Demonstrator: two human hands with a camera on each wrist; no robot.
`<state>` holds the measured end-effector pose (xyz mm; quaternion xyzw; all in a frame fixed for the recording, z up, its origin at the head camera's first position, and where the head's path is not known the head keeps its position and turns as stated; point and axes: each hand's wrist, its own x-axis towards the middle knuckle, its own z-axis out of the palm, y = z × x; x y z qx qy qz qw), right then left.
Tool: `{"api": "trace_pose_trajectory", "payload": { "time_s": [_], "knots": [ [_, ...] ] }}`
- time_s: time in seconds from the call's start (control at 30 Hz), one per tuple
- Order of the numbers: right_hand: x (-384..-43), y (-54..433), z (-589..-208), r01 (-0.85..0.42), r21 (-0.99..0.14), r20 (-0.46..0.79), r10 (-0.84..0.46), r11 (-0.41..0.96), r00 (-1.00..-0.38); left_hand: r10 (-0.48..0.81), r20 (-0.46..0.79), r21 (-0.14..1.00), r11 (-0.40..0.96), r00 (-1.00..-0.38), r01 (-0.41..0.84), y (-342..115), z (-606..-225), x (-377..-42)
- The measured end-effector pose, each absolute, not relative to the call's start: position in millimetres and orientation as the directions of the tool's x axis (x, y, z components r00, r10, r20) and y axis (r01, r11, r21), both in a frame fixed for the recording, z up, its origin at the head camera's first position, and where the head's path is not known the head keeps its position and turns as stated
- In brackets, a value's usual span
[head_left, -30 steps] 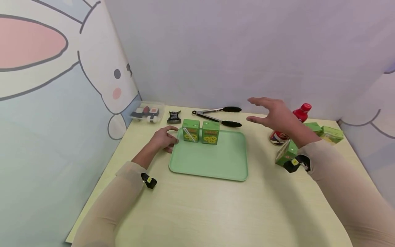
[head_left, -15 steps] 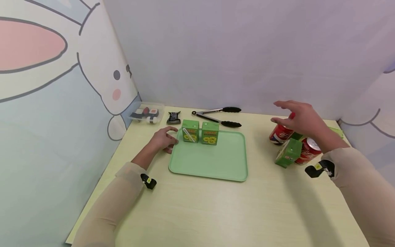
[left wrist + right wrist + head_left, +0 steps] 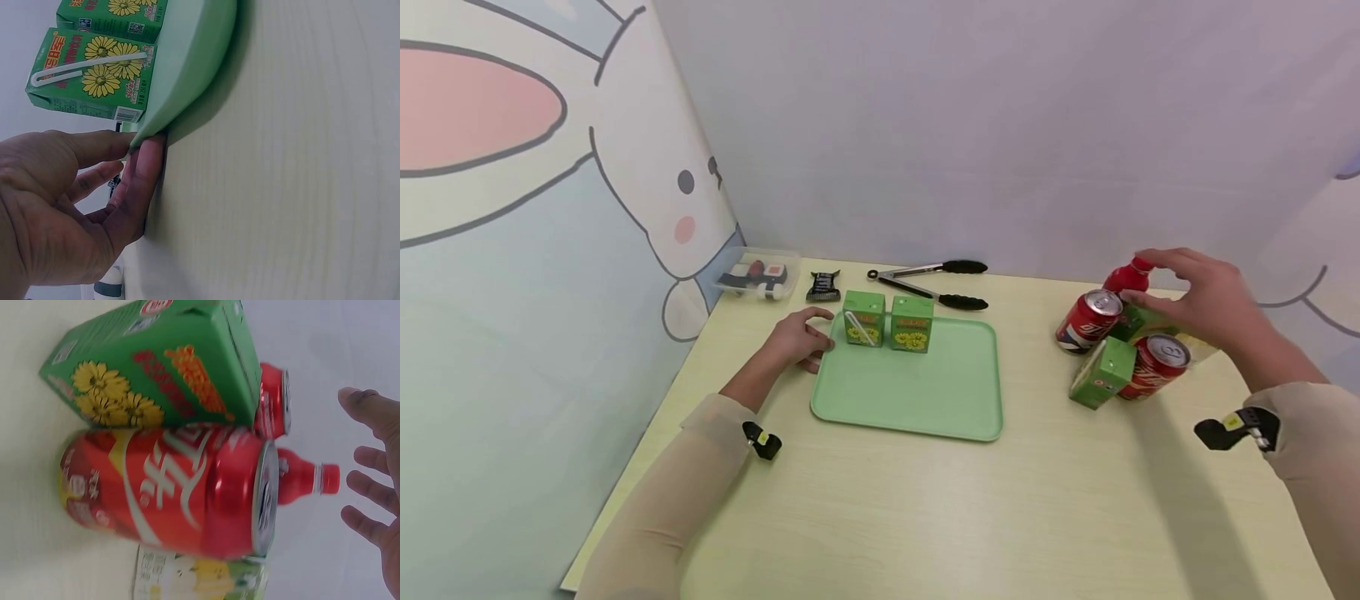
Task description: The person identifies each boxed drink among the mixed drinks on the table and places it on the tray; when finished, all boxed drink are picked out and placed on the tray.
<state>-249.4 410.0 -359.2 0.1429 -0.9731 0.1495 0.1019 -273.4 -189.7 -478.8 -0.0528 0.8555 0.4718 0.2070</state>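
Farther right of green tray (image 3: 910,392) now: right hand (image 3: 1208,298), thumb and fingers apart. Left hand (image 3: 793,340) pinches tray's left rim. Red bottle (image 3: 1124,278), red cans (image 3: 1086,323) right of tray; two green cartons (image 3: 912,327) on its back left.

Beige sleeves (image 3: 673,487), black wrist cameras (image 3: 763,442)

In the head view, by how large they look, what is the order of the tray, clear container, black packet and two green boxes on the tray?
1. Green tray
2. Clear container
3. Left green box and right green box: too alike to rank apart
4. Black packet
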Motion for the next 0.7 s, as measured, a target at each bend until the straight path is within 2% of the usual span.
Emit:
{"api": "trace_pose_trajectory", "payload": {
  "time_s": [0.5,0.7],
  "knots": [
    [-239,475,-385,-0.113,-0.283,0.168,-0.067,0.953,-0.983,0.100,-0.408,0.779,0.557,-0.908,-0.289,-188,-479,-273],
    [-234,492,-393,-0.089,-0.263,0.155,-0.049,0.961,-0.987,0.099,-0.404,0.780,0.556,-0.909,-0.286,-189,-479,-273]
  ]
}}
